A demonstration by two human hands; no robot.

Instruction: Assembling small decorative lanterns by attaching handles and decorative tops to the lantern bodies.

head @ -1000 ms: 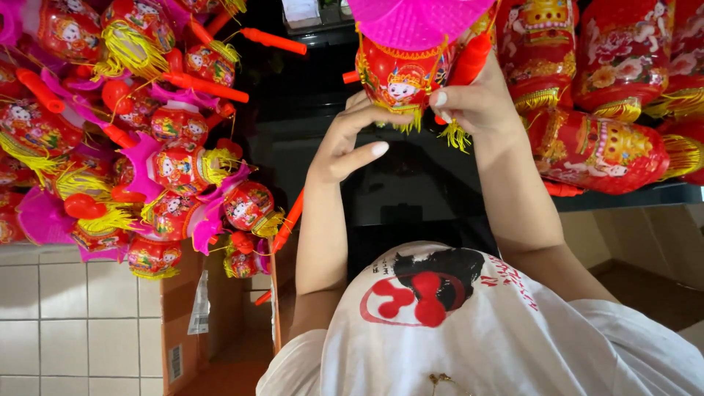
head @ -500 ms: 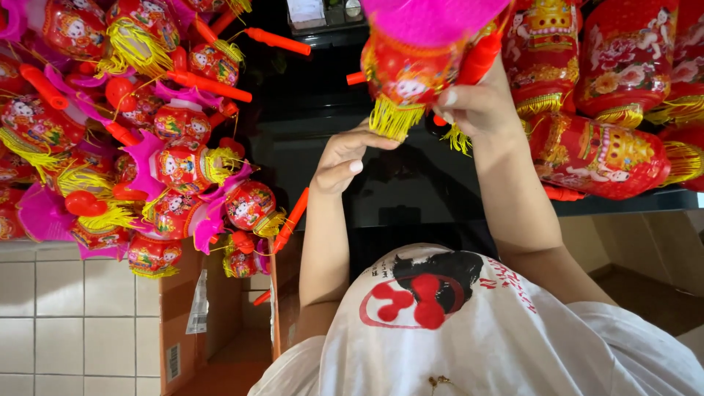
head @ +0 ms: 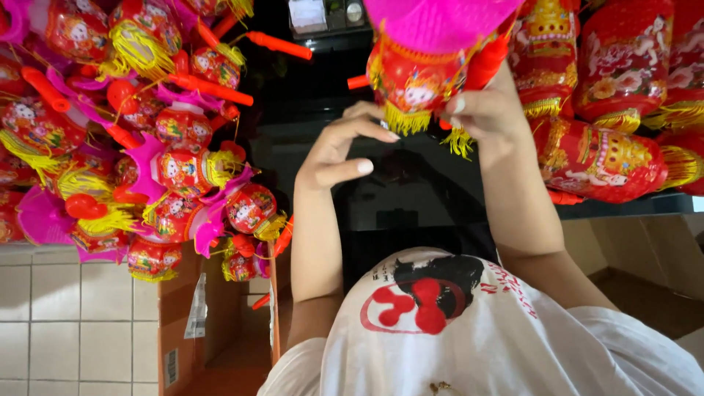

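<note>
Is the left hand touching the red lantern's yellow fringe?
Touching. The head view shows the left hand fingertips meeting the yellow fringe under the red lantern.

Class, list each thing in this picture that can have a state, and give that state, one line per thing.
Right hand: closed around the red plastic lantern.
Left hand: open, fingers curled, fingertips near the lantern's fringe.
Red plastic lantern with yellow fringe: held up.
Heap of small red and pink lanterns: piled, untouched.
Brown cardboard box: open.

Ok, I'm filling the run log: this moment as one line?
left hand: open, at yellow fringe | right hand: grip on red plastic lantern | pink fan-shaped top above
</note>
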